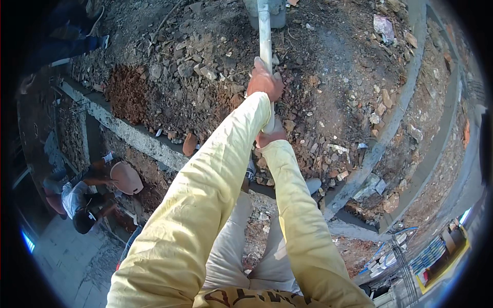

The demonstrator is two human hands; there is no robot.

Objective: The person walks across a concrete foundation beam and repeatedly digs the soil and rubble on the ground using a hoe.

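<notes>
Both of my hands are closed round one long pale handle (265, 38) that runs up from between my legs to the top of the view. The left hand (266, 85) grips it higher up, its arm in a yellow sleeve. Lower on the same handle, near its end, is my right hand (271, 135), partly hidden by the sleeve. A grey metal head (277, 19) at the handle's far end rests on the rubble and soil (205, 56).
Concrete beams (123, 129) cross the dirt to the left and right (386, 134). At the lower left a person (77, 200) bends beside a round pan (127, 178). Another person's legs (77, 47) show at the upper left.
</notes>
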